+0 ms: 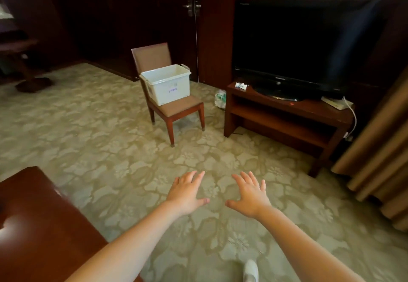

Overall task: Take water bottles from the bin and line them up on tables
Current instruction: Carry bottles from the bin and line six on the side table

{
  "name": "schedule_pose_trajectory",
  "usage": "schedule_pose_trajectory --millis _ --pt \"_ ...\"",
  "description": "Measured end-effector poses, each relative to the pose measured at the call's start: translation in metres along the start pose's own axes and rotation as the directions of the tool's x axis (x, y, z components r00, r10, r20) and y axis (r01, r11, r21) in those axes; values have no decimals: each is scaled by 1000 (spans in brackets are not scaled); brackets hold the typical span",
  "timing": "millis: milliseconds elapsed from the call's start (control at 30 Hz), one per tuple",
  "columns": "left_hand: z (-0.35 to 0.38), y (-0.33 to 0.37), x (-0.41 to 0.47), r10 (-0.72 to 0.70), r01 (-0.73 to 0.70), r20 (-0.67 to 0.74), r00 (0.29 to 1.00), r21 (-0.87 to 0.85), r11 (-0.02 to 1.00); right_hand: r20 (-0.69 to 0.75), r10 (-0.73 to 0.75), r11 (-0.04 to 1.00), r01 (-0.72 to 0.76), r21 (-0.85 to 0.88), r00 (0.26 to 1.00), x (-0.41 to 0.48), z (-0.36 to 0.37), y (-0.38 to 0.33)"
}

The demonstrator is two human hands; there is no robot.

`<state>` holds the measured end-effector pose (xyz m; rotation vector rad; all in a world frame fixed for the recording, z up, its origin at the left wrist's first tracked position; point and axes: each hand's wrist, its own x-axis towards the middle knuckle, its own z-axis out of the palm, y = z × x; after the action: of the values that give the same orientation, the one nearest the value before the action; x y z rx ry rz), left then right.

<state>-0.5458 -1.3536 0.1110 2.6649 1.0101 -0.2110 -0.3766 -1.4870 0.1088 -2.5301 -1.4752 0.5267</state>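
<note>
Here, my left hand (187, 193) and right hand (249, 195) hover spread, holding nothing, above carpet (110, 149). The white bin (159, 93), its blue label (173, 90) unreadable, sits on a chair (184, 107) beside the television stand (284, 108).

A hotel room: floral carpet (110, 127), dark panelled walls, a TV (304, 45) on its stand (287, 107), a door lock (190, 6), curtains (379, 149).

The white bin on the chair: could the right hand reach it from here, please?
Probably not yet: the right hand is held open over the carpet, well short of the white bin on the chair. Nothing stands between them, so stepping closer should do.
</note>
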Motion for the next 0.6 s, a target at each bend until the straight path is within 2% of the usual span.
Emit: schedule_pose_trajectory --millis 167,333,600 --pt "-26 9 127 -69 68 -30 997 -42 997 7 -53 998 53 -27 999 130 -48 40" --pt "-61 22 218 -151 143 -61 987 -125 982 13 -158 985 158 -69 987 240 -97 69" --pt "-91 -15 343 -247 237 -54 968 -149 960 70 -248 966 253 -60 966 398 -133 66"
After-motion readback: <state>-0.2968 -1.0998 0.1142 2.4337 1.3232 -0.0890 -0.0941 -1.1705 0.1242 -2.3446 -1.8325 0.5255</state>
